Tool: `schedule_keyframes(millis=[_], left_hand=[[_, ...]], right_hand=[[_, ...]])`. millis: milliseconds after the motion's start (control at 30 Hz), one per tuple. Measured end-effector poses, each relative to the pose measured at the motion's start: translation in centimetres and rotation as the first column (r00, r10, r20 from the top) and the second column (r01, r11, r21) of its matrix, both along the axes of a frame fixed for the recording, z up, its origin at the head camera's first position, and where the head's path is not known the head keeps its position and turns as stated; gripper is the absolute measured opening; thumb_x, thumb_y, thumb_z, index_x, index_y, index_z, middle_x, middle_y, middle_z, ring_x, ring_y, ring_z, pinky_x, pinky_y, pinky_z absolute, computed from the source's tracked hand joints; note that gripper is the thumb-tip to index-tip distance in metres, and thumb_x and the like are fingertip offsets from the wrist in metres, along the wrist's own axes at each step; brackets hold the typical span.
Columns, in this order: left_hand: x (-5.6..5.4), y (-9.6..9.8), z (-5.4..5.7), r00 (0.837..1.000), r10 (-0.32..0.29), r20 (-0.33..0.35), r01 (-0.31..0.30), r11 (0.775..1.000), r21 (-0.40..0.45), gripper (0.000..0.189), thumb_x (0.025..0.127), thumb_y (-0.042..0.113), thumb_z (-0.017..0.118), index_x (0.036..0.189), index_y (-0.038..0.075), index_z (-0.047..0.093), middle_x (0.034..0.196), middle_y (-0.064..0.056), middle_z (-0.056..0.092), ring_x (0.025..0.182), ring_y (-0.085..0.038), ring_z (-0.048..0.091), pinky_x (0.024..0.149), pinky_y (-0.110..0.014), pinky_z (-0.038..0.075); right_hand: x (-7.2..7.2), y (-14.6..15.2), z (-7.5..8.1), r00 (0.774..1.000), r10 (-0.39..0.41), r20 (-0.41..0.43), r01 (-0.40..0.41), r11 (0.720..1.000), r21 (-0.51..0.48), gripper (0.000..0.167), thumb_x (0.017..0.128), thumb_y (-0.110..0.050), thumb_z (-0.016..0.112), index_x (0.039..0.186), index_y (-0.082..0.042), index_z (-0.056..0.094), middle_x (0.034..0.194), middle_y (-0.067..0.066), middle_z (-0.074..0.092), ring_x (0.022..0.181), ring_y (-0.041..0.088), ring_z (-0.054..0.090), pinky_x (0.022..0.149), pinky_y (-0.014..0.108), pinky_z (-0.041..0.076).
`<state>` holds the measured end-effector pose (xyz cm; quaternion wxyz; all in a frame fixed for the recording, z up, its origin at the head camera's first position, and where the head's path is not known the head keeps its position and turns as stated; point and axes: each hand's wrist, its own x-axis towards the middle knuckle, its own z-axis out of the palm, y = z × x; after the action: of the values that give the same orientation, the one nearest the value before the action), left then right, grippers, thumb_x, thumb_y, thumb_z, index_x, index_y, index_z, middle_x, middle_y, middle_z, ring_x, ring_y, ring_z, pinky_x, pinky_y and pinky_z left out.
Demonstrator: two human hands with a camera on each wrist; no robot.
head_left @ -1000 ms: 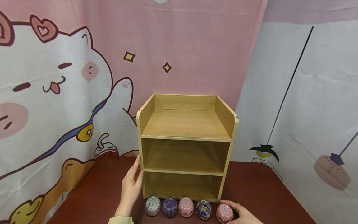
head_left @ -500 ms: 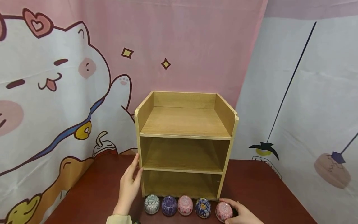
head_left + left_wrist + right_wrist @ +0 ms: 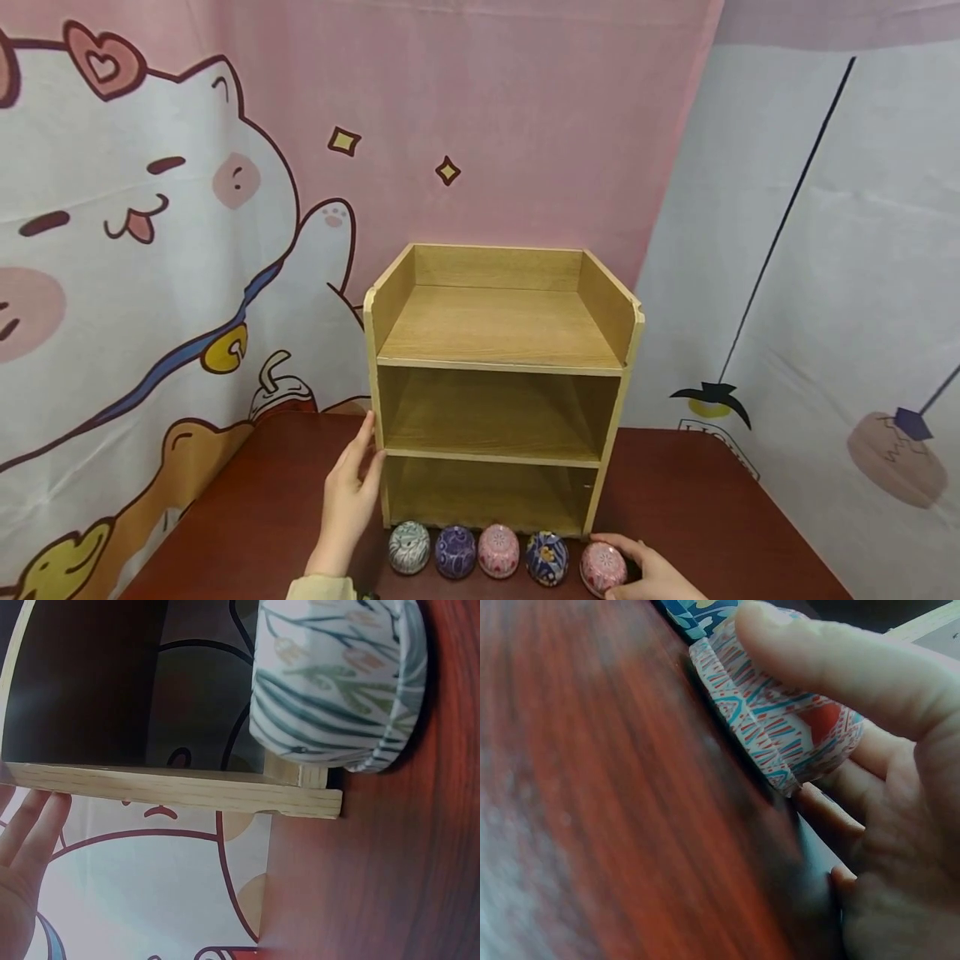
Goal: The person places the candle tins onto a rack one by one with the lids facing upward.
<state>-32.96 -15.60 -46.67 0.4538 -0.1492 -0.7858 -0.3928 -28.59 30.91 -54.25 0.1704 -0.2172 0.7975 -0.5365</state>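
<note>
Letters under printed lamp on backdrop: cut off, unreadable.

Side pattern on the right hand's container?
The container has red and blue strokes on white, clearest in the right wrist view.

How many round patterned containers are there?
5, before the wooden shelf, from left: grey one, purple one, pink one, blue one, and a second pink one in the right hand.

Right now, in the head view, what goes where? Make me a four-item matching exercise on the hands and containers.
1. left hand
2. right hand
3. purple container
4. gray-green container

A. left end of the row
B. gripping the rightmost pink container
C. second from left in the row
D. touching the shelf unit's left side

Pairs: 1-D, 2-B, 3-C, 4-A
</note>
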Motion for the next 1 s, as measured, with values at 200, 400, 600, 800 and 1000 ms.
schedule_keyframes(millis=[200,400,600,800,1000], left_hand=[[0.1,-0.1,0.0,1.000,0.008,-0.003,-0.008,1.000,-0.006,0.073,0.082,-0.005,0.074,0.146,0.020,0.048,0.120,-0.011,0.066,0.103,-0.023,0.063,0.079,-0.014,0.048],[0.3,-0.2,-0.1,1.000,0.009,0.020,-0.009,1.000,-0.009,0.073,0.083,-0.004,0.073,0.147,0.021,0.047,0.123,-0.011,0.064,0.107,-0.024,0.061,0.077,-0.021,0.052],[0.2,-0.3,-0.1,1.000,0.000,-0.003,0.000,1.000,-0.003,0.073,0.083,-0.007,0.072,0.146,0.019,0.047,0.122,-0.011,0.065,0.106,-0.025,0.062,0.073,-0.032,0.055],[0.3,0.0,-0.1,1.000,-0.003,0.028,0.003,1.000,-0.002,0.073,0.084,-0.004,0.073,0.147,0.022,0.046,0.122,-0.010,0.065,0.107,-0.024,0.062,0.076,-0.014,0.049],[0.2,0.0,0.0,0.999,0.002,0.038,-0.002,1.000,-0.009,0.073,0.085,-0.003,0.072,0.147,0.023,0.046,0.124,-0.010,0.064,0.109,-0.023,0.061,0.077,-0.021,0.050]], right_hand=[[0.2,-0.1,-0.1,1.000,-0.002,-0.006,0.002,1.000,-0.021,0.069,0.086,-0.013,0.073,0.141,0.012,0.039,0.127,0.013,0.052,0.101,0.008,0.057,0.079,0.023,0.049],[0.6,-0.3,0.0,0.997,0.031,0.069,-0.023,0.993,-0.116,0.069,0.088,-0.008,0.069,0.142,0.015,0.032,0.127,0.009,0.052,0.103,0.014,0.058,0.081,0.027,0.051],[0.5,-0.4,0.2,0.995,0.025,0.092,-0.012,0.990,-0.138,0.068,0.089,-0.007,0.068,0.142,0.015,0.032,0.126,0.008,0.053,0.104,0.015,0.058,0.082,0.028,0.052],[0.5,-0.3,0.9,0.996,0.019,0.092,-0.008,0.993,-0.114,0.064,0.091,-0.008,0.068,0.140,0.016,0.035,0.127,0.012,0.053,0.104,0.017,0.058,0.081,0.029,0.052],[0.4,-0.8,1.9,0.998,-0.005,0.055,0.008,0.998,-0.062,0.062,0.089,-0.010,0.071,0.139,0.012,0.042,0.127,0.016,0.055,0.103,0.016,0.058,0.080,0.027,0.051]])
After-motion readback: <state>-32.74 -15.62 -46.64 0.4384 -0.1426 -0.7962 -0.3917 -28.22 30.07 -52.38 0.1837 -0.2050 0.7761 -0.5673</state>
